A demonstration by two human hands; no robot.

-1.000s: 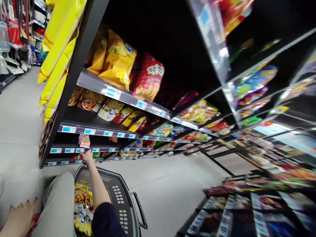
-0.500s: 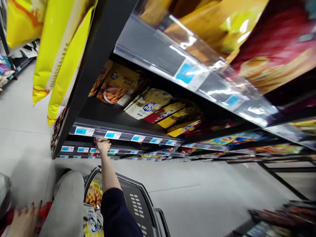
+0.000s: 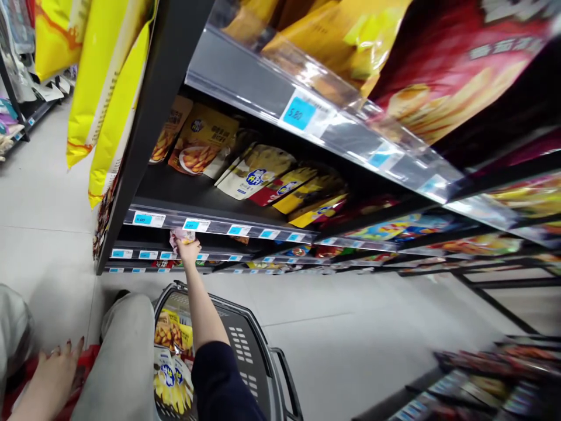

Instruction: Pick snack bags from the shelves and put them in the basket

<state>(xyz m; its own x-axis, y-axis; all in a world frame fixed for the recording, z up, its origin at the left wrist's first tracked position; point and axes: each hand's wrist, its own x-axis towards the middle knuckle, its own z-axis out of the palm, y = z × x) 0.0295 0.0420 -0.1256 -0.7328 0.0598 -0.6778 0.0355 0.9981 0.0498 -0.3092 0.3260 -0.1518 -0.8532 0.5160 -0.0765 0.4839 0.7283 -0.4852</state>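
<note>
My right hand (image 3: 188, 250) reaches into the lower shelf, its fingers closed on a small pale pink snack packet (image 3: 178, 237). The packet is at the shelf opening, just below a price strip. Below that arm stands a dark grey shopping basket (image 3: 245, 339) holding a yellow snack bag (image 3: 169, 330) and white-and-yellow pouches (image 3: 169, 383). At the lower left, my left hand (image 3: 56, 374) has its fingers stretched out over a red thing (image 3: 87, 359) that I cannot make out, beside my grey-trousered knee (image 3: 127, 351).
Standing pouches (image 3: 245, 175) line the shelf above my right hand. A higher shelf edge (image 3: 298, 111) juts out with large bags on it. Yellow bags (image 3: 105, 99) hang at the left end of the rack. Another display (image 3: 482, 380) stands at the lower right.
My right hand, which was partly inside the lower shelf, has come outward with a pink packet now showing in it. The view has shifted slightly; my left hand stays low at the left.
</note>
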